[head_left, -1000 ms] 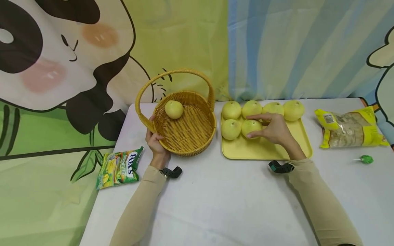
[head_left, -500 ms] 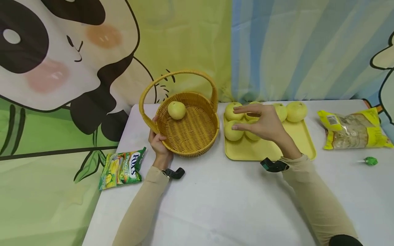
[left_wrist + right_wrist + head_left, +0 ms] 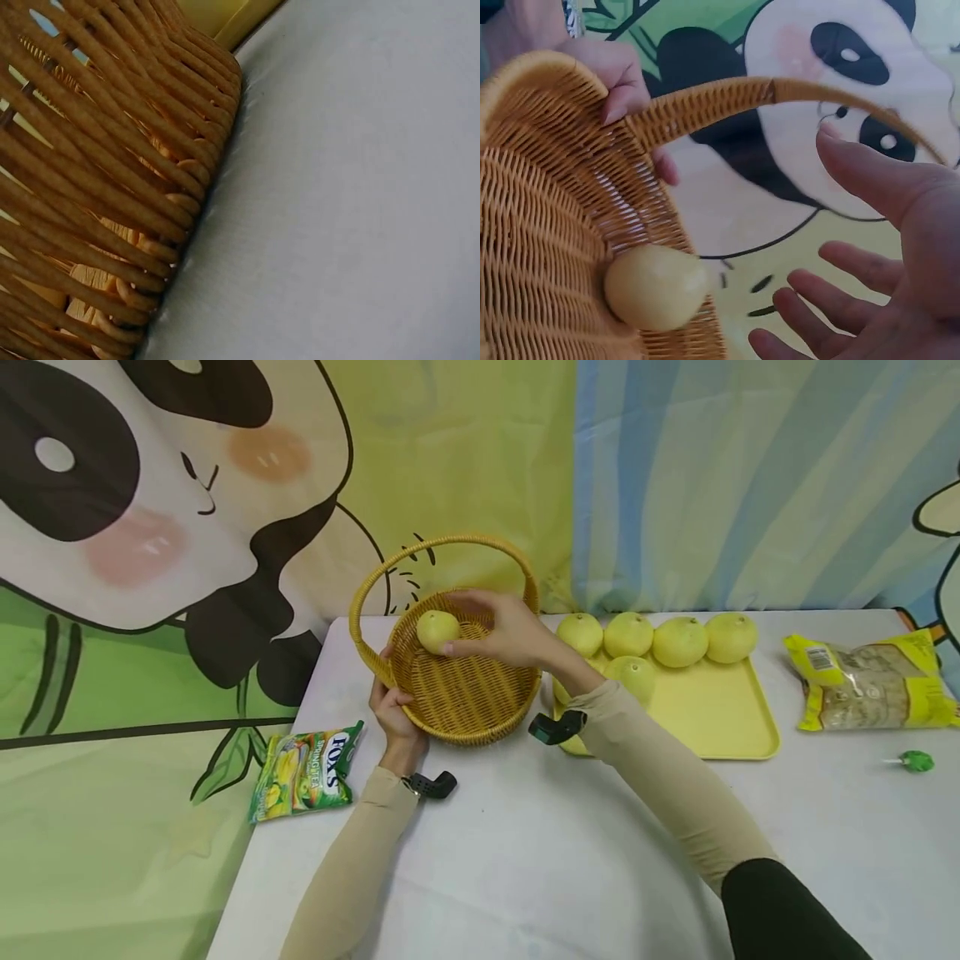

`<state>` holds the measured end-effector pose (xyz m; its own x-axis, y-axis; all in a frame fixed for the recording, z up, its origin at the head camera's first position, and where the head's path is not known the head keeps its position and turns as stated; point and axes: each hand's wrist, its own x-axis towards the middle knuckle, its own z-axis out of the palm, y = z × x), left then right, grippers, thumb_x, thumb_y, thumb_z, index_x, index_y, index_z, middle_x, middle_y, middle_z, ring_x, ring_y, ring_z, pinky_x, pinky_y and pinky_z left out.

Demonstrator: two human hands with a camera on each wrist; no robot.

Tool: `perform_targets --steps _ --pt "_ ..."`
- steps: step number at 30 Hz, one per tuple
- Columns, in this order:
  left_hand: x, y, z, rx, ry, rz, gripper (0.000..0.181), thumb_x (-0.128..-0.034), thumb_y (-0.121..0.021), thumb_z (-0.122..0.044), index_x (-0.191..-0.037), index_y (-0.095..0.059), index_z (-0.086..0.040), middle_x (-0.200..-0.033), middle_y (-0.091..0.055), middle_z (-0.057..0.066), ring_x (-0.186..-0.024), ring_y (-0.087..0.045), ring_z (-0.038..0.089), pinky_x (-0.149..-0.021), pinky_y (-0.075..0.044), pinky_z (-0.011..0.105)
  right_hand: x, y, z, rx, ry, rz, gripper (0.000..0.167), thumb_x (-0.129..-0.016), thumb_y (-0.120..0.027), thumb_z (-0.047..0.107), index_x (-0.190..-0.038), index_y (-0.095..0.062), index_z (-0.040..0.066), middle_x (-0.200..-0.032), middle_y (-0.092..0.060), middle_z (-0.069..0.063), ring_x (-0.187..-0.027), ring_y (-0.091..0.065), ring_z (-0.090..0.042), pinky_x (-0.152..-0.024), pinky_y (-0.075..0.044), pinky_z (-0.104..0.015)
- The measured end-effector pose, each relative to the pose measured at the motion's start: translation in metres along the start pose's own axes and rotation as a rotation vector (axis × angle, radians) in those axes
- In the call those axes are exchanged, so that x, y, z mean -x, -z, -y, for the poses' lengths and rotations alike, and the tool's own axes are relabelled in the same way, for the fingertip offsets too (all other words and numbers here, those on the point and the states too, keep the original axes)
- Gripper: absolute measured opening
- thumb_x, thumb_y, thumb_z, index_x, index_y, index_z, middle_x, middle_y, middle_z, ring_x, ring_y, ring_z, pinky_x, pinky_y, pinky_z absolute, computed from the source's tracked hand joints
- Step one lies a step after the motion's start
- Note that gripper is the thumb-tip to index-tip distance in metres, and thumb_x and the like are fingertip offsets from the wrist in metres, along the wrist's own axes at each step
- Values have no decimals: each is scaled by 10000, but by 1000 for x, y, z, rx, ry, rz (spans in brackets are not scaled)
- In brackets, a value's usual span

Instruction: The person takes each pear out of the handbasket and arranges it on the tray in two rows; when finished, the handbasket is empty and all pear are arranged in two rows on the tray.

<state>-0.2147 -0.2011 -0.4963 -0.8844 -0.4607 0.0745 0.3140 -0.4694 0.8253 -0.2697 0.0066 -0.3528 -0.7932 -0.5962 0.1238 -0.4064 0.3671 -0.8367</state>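
A tan wicker basket (image 3: 472,693) with a tall hoop handle stands on the table, and one round yellow-green fruit (image 3: 438,632) lies inside at its far left. My left hand (image 3: 393,714) grips the basket's left rim by the handle's foot, its thumb over the edge in the right wrist view. Over the basket, just right of the fruit, is my right hand (image 3: 506,631). Its thumb and fingers (image 3: 840,300) are spread, with nothing between them in the right wrist view. Several similar fruits (image 3: 680,642) sit on a yellow tray (image 3: 720,718); my right forearm partly hides one.
A green candy bag (image 3: 306,774) lies left of the basket. On the far right are a yellow clear-windowed packet (image 3: 870,681) and a green-wrapped lollipop (image 3: 917,762). A printed panda curtain (image 3: 465,460) hangs behind the white table (image 3: 510,860).
My right hand has let go of a fruit on the tray and moved left, without it, over the basket. My left hand keeps its grip on the basket. The view has shifted slightly.
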Motion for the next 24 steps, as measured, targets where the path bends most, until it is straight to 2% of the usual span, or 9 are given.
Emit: perform_targets --steps 4,9,12,16,20,24 --pt "1 2 0 -12 11 -3 873 -713 -309 40 -1534 -552 -129 -1605 -509 5 -1501 -400 368 -1157 -346 499 -32 -15 -12 -57 -123 15 837 -910 -829 416 -1610 -460 145 -1635 -498 -64 -1519 -446 -243 -1241 -358 -441" --pt "5 4 2 2 24 -11 865 -724 -305 69 -1535 -546 -110 -1603 -501 12 -1488 -400 374 -1117 -372 482 -54 -32 -29 -71 -238 27 865 -908 -834 390 -1626 -428 126 -1664 -452 -92 -1548 -399 -287 -1250 -339 -445" --pt "5 5 4 15 9 -8 865 -723 -298 73 -1540 -531 -86 -1615 -487 35 -1485 -399 380 -1116 -375 482 -63 -42 -38 -67 -251 67 874 -911 -831 388 -1634 -416 124 -1643 -468 -115 -1490 -461 -312 -1210 -390 -469" --pt "4 4 4 3 14 -24 865 -718 -289 64 -1523 -556 -108 -1581 -504 52 -1418 -438 362 -1081 -412 450 -70 -52 -48 -35 -242 112 836 -904 -843 357 -1610 -452 139 -1562 -536 -113 -1311 -576 -286 -1080 -489 -432" --pt "3 2 3 19 0 -12 864 -715 -288 67 -1526 -545 -86 -1586 -503 64 -1431 -427 382 -1096 -397 480 -75 -59 -56 2 -205 113 691 -868 -887 276 -1477 -585 149 -1471 -606 -87 -1193 -612 -258 -970 -516 -386" --pt "1 0 1 30 -20 16 881 -705 -286 70 -1544 -517 -65 -1620 -485 48 -1486 -398 390 -1155 -360 509 -78 -59 -58 40 -163 105 560 -813 -931 188 -1314 -684 147 -1395 -673 -56 -1176 -624 -245 -966 -516 -374"
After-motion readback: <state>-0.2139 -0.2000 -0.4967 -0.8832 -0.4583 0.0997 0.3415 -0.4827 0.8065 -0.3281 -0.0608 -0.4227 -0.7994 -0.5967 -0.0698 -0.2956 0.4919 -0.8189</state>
